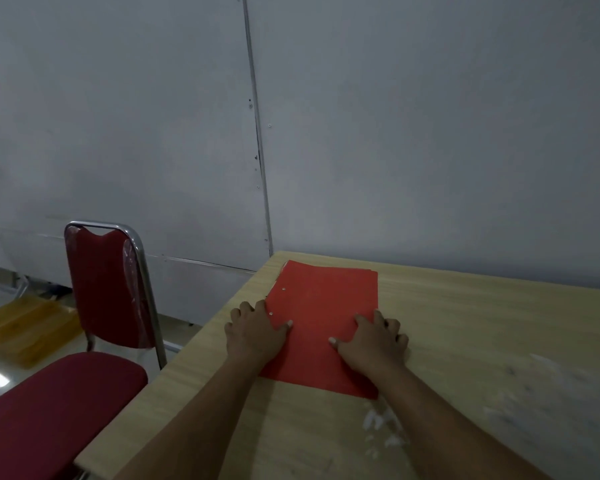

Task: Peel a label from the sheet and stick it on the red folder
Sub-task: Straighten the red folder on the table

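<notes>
The red folder (323,303) lies flat on the wooden table (482,341), near its left far corner. My left hand (253,334) rests palm down on the folder's left edge, fingers spread, thumb lying on the red cover. My right hand (374,344) presses flat on the folder's right near part, its fingers reaching over the right edge. Neither hand holds anything. No label sheet is visible.
A red padded chair (108,285) with a chrome frame stands left of the table, and a second red seat (45,414) sits at the near left. White scuffs (381,427) mark the tabletop near my right forearm. A grey wall (430,133) runs behind the table.
</notes>
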Available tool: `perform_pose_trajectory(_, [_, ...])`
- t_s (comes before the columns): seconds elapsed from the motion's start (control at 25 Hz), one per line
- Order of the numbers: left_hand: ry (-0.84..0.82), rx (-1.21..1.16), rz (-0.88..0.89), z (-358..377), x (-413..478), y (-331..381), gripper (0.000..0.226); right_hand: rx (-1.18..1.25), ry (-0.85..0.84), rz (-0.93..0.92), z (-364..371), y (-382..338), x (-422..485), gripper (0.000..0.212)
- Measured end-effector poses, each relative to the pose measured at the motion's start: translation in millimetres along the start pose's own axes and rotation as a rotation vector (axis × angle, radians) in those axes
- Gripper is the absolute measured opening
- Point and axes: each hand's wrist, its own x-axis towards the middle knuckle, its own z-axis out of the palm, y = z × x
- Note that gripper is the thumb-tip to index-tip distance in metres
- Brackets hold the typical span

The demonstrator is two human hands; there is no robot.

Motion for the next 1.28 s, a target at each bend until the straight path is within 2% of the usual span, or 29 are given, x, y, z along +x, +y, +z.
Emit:
perform_pose_trajectory(0.64, [-0.023, 0.045, 0.086, -6, -123, 87, 0.071, 0.015, -0.038, 0.062, -56, 112, -87, 0.089])
perform_pose_trajectory(1.28, [-0.009, 0.062, 0.100, 0, -130, 95, 0.071, 0.032, 0.004, 0.060, -57, 127, -98, 0.090])
